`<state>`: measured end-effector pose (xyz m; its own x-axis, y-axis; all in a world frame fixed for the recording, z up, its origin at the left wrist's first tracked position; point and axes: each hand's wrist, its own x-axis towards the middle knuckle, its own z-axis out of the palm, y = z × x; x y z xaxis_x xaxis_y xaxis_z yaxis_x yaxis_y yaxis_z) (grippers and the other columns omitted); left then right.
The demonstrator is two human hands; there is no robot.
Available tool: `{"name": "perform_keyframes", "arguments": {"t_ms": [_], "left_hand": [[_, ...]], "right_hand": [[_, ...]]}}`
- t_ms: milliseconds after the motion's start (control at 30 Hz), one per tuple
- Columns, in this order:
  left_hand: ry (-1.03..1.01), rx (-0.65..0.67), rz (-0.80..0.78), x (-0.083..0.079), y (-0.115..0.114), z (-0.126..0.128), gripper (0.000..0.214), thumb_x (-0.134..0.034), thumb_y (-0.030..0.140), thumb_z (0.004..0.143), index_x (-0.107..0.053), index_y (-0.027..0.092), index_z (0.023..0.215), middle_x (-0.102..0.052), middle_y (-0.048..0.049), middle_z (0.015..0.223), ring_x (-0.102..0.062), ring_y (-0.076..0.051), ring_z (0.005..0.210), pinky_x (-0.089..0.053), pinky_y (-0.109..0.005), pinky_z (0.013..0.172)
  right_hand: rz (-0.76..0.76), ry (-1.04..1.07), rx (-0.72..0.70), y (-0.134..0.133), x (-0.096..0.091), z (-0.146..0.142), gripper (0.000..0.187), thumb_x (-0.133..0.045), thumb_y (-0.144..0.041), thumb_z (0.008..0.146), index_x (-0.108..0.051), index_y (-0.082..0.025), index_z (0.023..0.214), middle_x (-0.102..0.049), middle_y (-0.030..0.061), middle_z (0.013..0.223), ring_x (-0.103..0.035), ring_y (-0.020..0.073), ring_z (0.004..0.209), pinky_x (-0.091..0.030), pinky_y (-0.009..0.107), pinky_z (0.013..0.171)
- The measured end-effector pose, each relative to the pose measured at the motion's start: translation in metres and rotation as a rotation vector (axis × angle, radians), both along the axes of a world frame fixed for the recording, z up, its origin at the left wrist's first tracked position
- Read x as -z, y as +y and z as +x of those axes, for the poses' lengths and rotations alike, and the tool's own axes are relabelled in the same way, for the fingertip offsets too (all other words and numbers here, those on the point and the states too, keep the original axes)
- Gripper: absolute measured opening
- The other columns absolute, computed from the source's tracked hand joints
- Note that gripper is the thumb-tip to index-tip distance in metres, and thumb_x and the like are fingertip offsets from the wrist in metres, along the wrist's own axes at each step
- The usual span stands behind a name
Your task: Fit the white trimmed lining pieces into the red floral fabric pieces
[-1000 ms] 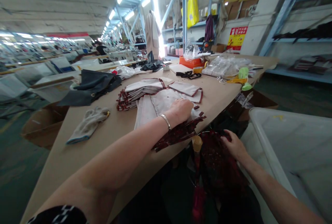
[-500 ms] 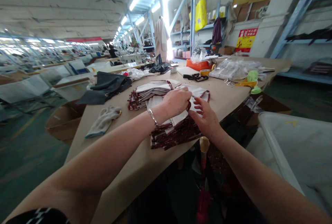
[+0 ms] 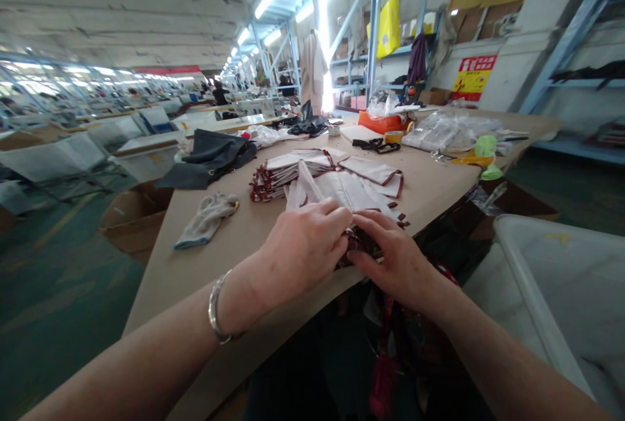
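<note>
My left hand (image 3: 303,248) and my right hand (image 3: 390,255) meet at the near edge of the brown table (image 3: 234,258). Both have their fingers closed on the near end of a stack of flat fabric pieces (image 3: 349,193), white on top with dark red patterned edges. A second fanned stack of the same pieces (image 3: 288,170) lies just behind, and one single piece (image 3: 374,172) lies to its right. A silver bracelet circles my left wrist.
A grey work glove (image 3: 208,219) lies left of the stacks. Dark folded cloth (image 3: 208,157) sits farther back left. Clear plastic bags (image 3: 452,129), an orange box (image 3: 383,122) and green items are at the far right. A white bin (image 3: 561,278) stands at my right.
My hands have drawn back toward the table's near edge, gripping the near end of the stack. One second ago my right hand was below the table on dark red fabric.
</note>
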<state>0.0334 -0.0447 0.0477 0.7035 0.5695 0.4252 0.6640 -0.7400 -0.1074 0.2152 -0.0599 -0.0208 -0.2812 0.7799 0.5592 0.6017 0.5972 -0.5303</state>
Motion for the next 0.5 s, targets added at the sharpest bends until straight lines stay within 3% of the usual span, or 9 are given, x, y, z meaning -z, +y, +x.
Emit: {"name": "perform_keyframes", "arguments": {"t_ms": [67, 167, 267, 400, 500], "left_hand": [[-0.024, -0.004, -0.043, 0.004, -0.007, 0.000, 0.013, -0.046, 0.018, 0.084, -0.059, 0.018, 0.084, -0.059, -0.0022, 0.076, -0.054, -0.015, 0.067, -0.039, -0.026, 0.057], [-0.016, -0.009, -0.088, 0.008, -0.013, 0.002, 0.014, -0.046, 0.017, 0.085, -0.059, 0.018, 0.085, -0.060, -0.0024, 0.075, -0.054, -0.015, 0.066, -0.038, -0.027, 0.057], [0.016, 0.017, -0.128, 0.011, -0.018, 0.001, 0.013, -0.047, 0.019, 0.087, -0.060, 0.020, 0.087, -0.060, -0.0030, 0.076, -0.054, -0.015, 0.067, -0.037, -0.028, 0.057], [-0.023, 0.071, -0.153, 0.014, -0.033, -0.006, 0.013, -0.046, 0.018, 0.088, -0.059, 0.020, 0.084, -0.060, -0.0026, 0.076, -0.051, -0.015, 0.065, -0.036, -0.029, 0.057], [-0.097, 0.057, -0.182, 0.019, -0.047, -0.018, 0.016, -0.046, 0.016, 0.088, -0.056, 0.021, 0.077, -0.057, -0.0011, 0.071, -0.048, -0.014, 0.061, -0.035, -0.028, 0.056]], "right_hand": [[0.014, 0.006, -0.045, -0.014, -0.007, -0.006, 0.041, -0.060, -0.022, 0.081, -0.057, -0.019, 0.121, -0.059, 0.0086, 0.122, -0.054, 0.0227, 0.112, -0.043, 0.038, 0.099], [-0.021, 0.024, -0.039, -0.023, -0.013, -0.012, 0.024, -0.051, -0.013, 0.082, -0.062, -0.021, 0.102, -0.064, 0.0055, 0.104, -0.059, 0.0197, 0.098, -0.047, 0.034, 0.088], [-0.029, -0.024, -0.022, -0.024, -0.014, -0.012, 0.021, -0.044, -0.010, 0.084, -0.062, -0.020, 0.087, -0.065, 0.0047, 0.091, -0.059, 0.0190, 0.086, -0.047, 0.033, 0.078], [-0.029, -0.233, 0.057, -0.020, -0.006, -0.012, 0.023, -0.045, -0.011, 0.085, -0.063, -0.020, 0.095, -0.066, 0.0063, 0.091, -0.061, 0.0203, 0.087, -0.047, 0.032, 0.077], [-0.124, -0.422, 0.114, -0.014, 0.007, -0.007, 0.029, -0.048, -0.009, 0.081, -0.063, -0.019, 0.104, -0.067, 0.0103, 0.100, -0.062, 0.0239, 0.089, -0.048, 0.033, 0.074]]}}
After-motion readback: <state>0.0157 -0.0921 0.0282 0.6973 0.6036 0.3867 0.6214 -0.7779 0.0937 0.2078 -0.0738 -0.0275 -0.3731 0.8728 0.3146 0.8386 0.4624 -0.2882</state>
